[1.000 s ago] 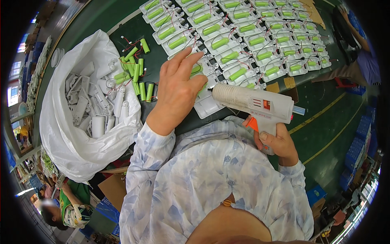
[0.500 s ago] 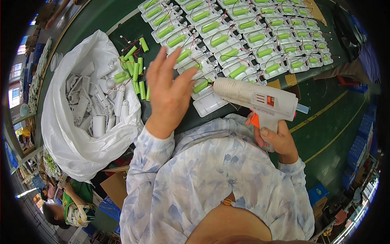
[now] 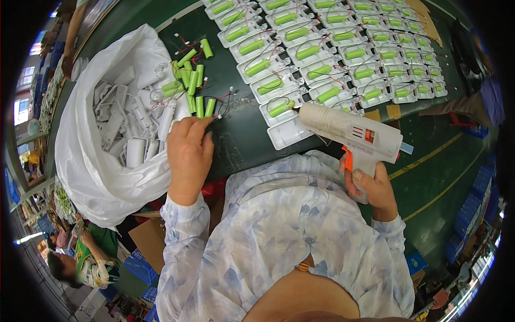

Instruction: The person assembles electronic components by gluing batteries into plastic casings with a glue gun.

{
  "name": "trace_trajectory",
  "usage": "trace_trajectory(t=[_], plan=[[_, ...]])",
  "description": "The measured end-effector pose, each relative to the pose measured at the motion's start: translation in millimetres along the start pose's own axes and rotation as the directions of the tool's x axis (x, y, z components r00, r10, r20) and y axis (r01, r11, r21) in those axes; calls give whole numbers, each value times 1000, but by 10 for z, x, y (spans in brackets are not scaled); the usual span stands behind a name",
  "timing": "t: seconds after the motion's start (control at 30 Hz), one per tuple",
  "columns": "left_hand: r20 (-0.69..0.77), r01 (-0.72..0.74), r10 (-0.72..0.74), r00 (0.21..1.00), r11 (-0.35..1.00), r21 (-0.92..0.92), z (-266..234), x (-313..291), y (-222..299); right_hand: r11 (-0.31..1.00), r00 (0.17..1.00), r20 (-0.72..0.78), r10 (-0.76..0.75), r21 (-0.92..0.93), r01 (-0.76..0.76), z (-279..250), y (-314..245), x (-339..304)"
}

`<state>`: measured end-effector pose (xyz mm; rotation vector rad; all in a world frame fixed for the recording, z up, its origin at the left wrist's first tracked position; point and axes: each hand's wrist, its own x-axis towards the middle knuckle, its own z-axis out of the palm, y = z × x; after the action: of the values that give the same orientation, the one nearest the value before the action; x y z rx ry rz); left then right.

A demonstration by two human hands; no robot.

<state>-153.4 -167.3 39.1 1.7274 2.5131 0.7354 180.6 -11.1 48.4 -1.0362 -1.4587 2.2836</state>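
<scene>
My right hand (image 3: 371, 185) grips the handle of a white glue gun (image 3: 351, 129) with an orange trigger; its nozzle points left at a white plastic tray holding a green battery cell (image 3: 280, 109). An empty white tray (image 3: 289, 133) lies just below the nozzle. My left hand (image 3: 189, 153) rests on the dark green table (image 3: 244, 147), fingertips at a loose pile of green wired battery cells (image 3: 192, 80). I cannot tell whether the fingers pinch a cell or wire.
Rows of white trays with green cells (image 3: 343, 48) cover the table's far right. A large white plastic bag of white plastic parts (image 3: 115, 129) sits at the left. Another person (image 3: 80, 263) is at the lower left; blue crates (image 3: 472, 214) stand on the floor at right.
My left hand moved left from the trays to the loose cells beside the bag. The glue gun stayed over the near trays, shifting slightly.
</scene>
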Motion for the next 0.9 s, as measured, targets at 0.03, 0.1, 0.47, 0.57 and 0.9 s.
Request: trace_trajectory(t=[0.03,0.1,0.47,0.57,0.9], plan=[[57,0,0,998,1000,13,7,18,8,1000,1000,-21,3,5,-3,-4,1,-11],[49,0,0,999,1000,11,72,50,2,1000,999,-39,3,8,-3,-38,37,-22],[-91,33,-36,995,999,-39,179,181,-17,997,997,17,-72,36,71,13,2,-5],[-71,-9,7,997,1000,-28,217,227,-77,997,998,20,-62,37,61,-15,24,-9],[159,431,-549,820,411,-803,-173,34,25,996,997,38,-69,62,66,-61,30,-55]])
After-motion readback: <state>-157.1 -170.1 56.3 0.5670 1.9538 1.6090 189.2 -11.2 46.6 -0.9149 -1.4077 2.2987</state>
